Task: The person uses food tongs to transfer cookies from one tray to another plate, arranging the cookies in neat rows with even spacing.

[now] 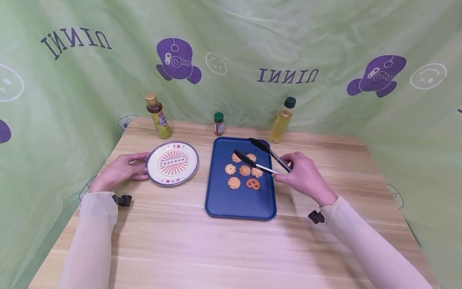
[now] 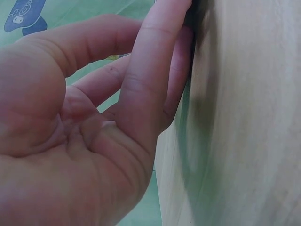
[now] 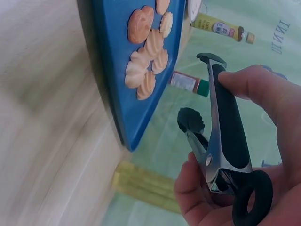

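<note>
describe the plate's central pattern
On the plate, reddish rays around a central band; best in the head view.

Shiny metal tongs [image 3: 215,143], matt dark grips [image 3: 230,122]

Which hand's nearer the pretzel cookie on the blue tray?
Right. The right hand, holding tongs, is just right of the pretzel cookie; the left hand is farther off to its left, at the left edge of the plate.
</note>
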A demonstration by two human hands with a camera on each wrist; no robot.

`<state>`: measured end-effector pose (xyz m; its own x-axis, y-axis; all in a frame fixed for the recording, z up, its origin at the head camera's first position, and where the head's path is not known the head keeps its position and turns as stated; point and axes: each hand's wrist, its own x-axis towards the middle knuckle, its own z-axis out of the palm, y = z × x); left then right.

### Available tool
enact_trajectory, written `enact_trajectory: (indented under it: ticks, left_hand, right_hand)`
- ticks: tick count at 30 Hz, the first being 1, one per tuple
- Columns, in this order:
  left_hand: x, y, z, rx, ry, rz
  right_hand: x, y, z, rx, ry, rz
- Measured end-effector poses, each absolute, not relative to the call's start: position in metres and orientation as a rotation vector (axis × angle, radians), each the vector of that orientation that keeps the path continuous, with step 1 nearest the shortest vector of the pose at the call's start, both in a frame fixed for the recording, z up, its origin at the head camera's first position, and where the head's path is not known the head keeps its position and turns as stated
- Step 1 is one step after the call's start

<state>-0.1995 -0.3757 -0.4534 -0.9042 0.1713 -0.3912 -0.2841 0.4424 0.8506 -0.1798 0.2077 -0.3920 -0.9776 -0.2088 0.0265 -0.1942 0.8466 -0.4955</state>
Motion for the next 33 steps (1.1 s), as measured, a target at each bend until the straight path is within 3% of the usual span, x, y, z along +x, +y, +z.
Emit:
enact_trajectory:
  ticks: [33]
  left_hand:
    - [-0.2, -0.375, -0.454, -0.095, 2.281, 1.469]
  right_hand:
    - [-0.198, 0.175, -0.395, -0.406, 2.929, -0.614]
